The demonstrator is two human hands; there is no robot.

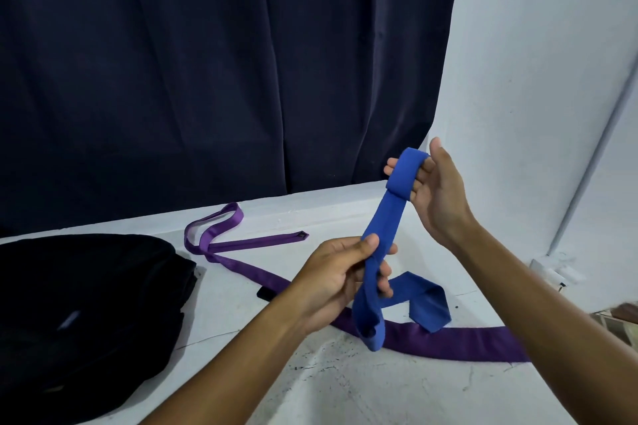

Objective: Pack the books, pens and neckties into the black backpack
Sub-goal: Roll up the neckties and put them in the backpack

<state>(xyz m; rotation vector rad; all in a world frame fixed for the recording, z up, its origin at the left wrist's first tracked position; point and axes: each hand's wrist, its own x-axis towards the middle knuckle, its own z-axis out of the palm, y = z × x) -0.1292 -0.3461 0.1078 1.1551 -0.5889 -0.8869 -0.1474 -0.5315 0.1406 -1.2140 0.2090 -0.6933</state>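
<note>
A blue necktie [386,214] stretches between both hands above the white table. Its narrow end is wound around the fingers of my right hand [436,196], raised at the right. My left hand [340,274] pinches the tie lower down, and the wide end drapes onto the table. A purple necktie [241,245] lies loose on the table behind and under the blue one, running from a loop at the back to the right front. The black backpack [86,303] lies at the left edge. No books or pens are in view.
The white table [345,386] has a scuffed surface. A dark blue curtain [207,62] hangs behind it. A white wall [538,79] with a vertical pipe stands at the right. A small black object [264,293] lies beside the purple tie.
</note>
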